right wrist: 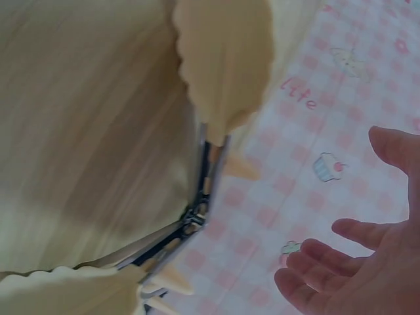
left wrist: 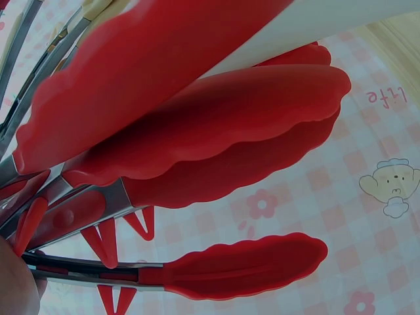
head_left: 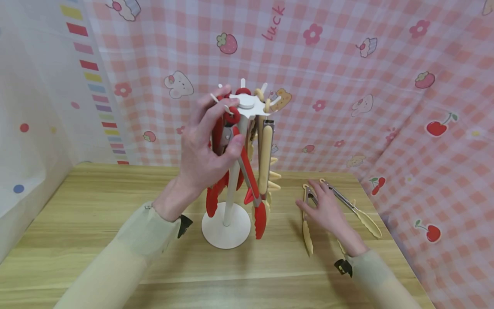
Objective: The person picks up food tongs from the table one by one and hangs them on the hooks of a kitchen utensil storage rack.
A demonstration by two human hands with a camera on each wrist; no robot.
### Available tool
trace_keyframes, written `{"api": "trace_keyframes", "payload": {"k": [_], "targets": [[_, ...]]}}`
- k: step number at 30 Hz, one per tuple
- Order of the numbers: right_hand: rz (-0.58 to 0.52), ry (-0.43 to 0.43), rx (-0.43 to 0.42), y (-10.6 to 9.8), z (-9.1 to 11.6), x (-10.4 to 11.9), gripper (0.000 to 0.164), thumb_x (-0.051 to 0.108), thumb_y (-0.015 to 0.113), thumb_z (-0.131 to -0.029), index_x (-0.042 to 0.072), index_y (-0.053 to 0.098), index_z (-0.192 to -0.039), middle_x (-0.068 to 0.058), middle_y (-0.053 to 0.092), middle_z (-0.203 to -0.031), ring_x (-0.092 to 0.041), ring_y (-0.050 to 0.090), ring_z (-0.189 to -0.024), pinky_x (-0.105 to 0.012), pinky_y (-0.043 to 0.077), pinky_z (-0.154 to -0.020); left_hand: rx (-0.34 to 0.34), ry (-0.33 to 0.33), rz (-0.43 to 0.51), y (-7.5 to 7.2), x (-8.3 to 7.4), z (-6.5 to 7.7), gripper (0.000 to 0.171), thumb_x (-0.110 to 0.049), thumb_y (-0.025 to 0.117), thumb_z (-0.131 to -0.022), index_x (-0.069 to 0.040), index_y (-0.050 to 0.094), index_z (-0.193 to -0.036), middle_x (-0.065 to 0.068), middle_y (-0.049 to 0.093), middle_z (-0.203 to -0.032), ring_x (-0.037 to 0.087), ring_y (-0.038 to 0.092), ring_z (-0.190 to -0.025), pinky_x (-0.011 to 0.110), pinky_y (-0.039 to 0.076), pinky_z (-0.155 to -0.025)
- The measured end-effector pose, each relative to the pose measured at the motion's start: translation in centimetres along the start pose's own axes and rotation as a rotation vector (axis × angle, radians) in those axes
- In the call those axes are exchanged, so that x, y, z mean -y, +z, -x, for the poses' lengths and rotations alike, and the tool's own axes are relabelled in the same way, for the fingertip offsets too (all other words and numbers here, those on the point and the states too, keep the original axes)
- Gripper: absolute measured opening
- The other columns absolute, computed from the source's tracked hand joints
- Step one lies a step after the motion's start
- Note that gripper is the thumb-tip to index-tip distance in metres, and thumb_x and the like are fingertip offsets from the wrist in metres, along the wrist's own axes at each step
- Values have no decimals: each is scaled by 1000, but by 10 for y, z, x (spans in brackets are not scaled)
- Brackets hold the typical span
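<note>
A white stand (head_left: 227,236) holds red and beige tongs on hooks round its top. My left hand (head_left: 198,148) grips the red tongs (head_left: 260,219) on the near left side, fingers up by the hooks and thumb across a handle. Several red scalloped heads (left wrist: 243,131) fill the left wrist view, where little of the hand shows. To the right, my right hand (head_left: 326,210) is spread over the table beside beige tongs (head_left: 307,240) with parted arms. The right wrist view has the fingers (right wrist: 321,256) apart from the beige tongs (right wrist: 226,65), holding nothing.
A second pair of beige tongs (head_left: 366,221) lies near the table's right edge. Beige-handled tongs (head_left: 265,159) hang on the stand's right side. Pink checked cloth (head_left: 293,64) closes off the back and right of the wooden table (head_left: 96,189).
</note>
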State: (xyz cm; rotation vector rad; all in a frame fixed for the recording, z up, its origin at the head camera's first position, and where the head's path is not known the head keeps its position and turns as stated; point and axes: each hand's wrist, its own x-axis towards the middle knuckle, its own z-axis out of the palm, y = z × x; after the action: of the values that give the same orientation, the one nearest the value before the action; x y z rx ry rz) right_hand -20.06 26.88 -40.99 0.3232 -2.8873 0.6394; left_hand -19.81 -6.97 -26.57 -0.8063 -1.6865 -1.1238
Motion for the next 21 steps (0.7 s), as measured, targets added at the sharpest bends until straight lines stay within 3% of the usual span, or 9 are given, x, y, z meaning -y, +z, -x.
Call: {"api": "trace_keyframes", "payload": {"k": [8,14,21], "targets": [[52,63,100,6,-4,-15,79,41,71,-98,-3,40,-156,-40,39,-158,-62,37,-147,-74,39,-115,-7,4,18,1,1,0,46,-24,62,-91,-5,62,-133,21,54,-150,29,60,-133,30,57,-100],[110,136,196,11,-4,-23,84,47,70,-98,0,36,-159,-40,41,-156,-61,47,-140,-72,46,-108,1,0,11,1,0,0,46,-25,61,-92,-5,61,-134,22,53,-150,29,59,-134,31,57,-101],[145,137,214,11,-3,-26,85,48,70,-96,1,37,-159,-43,47,-149,-60,55,-131,-69,52,-101,0,1,13,1,0,0,46,-25,61,-92,-5,61,-134,22,53,-150,28,59,-133,31,58,-100]]}}
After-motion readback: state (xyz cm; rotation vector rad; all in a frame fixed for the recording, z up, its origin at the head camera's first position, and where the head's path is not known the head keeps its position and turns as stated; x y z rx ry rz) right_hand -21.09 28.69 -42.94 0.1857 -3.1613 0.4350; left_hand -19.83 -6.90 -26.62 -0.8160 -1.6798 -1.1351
